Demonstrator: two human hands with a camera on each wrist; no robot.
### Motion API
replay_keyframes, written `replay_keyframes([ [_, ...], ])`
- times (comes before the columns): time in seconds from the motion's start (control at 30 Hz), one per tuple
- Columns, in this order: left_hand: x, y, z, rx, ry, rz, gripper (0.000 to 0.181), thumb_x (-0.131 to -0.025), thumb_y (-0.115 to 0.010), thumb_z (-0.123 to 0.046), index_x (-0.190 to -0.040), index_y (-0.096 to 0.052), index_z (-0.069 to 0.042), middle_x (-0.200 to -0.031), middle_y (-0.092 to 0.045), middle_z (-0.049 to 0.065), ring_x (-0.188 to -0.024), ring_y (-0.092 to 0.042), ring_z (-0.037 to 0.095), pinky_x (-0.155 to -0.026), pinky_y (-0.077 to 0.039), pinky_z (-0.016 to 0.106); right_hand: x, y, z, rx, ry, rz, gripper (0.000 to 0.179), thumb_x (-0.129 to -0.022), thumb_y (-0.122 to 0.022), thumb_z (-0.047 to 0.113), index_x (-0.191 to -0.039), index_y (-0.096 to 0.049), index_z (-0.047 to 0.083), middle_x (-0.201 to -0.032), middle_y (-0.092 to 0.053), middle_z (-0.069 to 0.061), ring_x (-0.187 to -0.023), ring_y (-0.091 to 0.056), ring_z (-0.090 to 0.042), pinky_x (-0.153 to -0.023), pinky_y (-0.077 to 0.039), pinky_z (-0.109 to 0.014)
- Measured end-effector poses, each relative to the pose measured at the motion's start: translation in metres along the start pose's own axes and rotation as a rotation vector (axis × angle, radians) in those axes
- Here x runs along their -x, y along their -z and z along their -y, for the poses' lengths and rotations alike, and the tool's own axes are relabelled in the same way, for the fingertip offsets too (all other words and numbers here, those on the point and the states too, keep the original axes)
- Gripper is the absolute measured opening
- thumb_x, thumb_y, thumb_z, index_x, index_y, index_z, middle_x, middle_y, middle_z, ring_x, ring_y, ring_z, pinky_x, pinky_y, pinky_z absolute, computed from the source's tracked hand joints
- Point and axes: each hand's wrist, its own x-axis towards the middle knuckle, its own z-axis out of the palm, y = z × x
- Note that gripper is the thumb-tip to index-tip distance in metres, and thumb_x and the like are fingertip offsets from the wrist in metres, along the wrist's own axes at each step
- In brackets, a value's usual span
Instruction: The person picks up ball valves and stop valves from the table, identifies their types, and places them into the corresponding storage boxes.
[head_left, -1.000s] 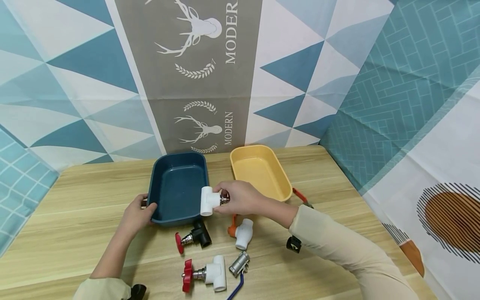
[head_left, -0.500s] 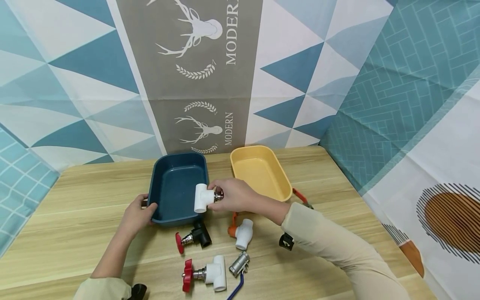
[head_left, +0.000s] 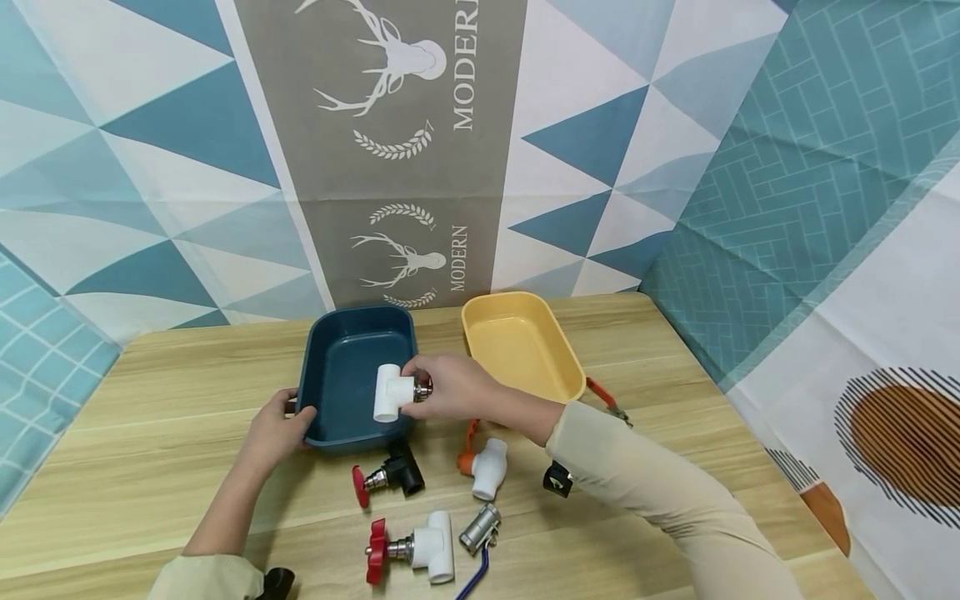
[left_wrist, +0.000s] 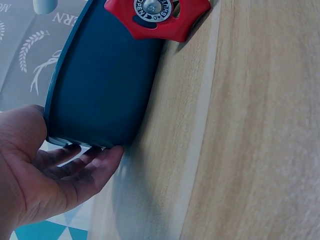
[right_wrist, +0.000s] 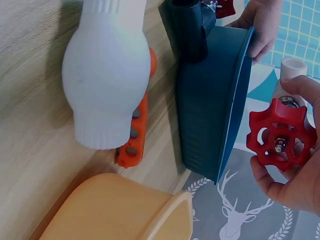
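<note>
A pale wood-grain table (head_left: 187, 400) carries a dark-blue, round-cornered rectangular tray (head_left: 348, 358) at far left and a yellow one (head_left: 517, 342) to its right. The left hand (head_left: 273, 429) grips the blue tray's near-left edge, thumb over the rim and fingers against the outer wall, and neither it nor the tray has visibly shifted over the last second. The right hand (head_left: 453, 387) has moved left, its fingers curled round the red handwheel of a white plastic T-shaped valve (head_left: 390, 394). That valve, at the right rim a second ago, is now held above the tray's near-right opening, so the work seems to have got it over the tray but not yet inside. Near the table's front lies a similar white valve with a red wheel (head_left: 431, 547); farther back and left, a black T-shaped valve (head_left: 406, 469) with a red wheel; to the right, a white bulbous valve (head_left: 490, 468) with an orange handle, and nearer, a silver metal valve (head_left: 479, 529) with a blue lever.
</note>
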Motion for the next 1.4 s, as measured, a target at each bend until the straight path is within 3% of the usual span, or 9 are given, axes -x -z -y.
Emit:
replay_keyframes([
  [0.37, 0.000, 0.001, -0.002, -0.002, 0.017, 0.016, 0.059, -0.097, -0.039, -0.024, -0.141, -0.022, 0.012, -0.131, -0.038, 0.036, -0.108, -0.053, 0.042, -0.067, -0.058, 0.032, -0.010, -0.004, 0.003, 0.031, 0.003, 0.010, 0.045, -0.078, -0.072, 0.039, -0.115, -0.061, 0.015, -0.089, -0.066, 0.004, -0.072, -0.054, -0.005, -0.057, -0.039, -0.013],
  [1.4, 0.001, 0.000, -0.004, -0.019, 0.031, -0.014, 0.057, -0.096, -0.041, -0.021, -0.139, -0.025, 0.012, -0.127, -0.041, 0.037, -0.092, -0.061, 0.033, -0.066, -0.058, 0.032, -0.029, -0.014, 0.008, 0.056, 0.020, 0.042, 0.045, -0.079, -0.071, 0.039, -0.116, -0.060, 0.015, -0.089, -0.065, 0.005, -0.073, -0.053, -0.005, -0.057, -0.039, -0.013],
])
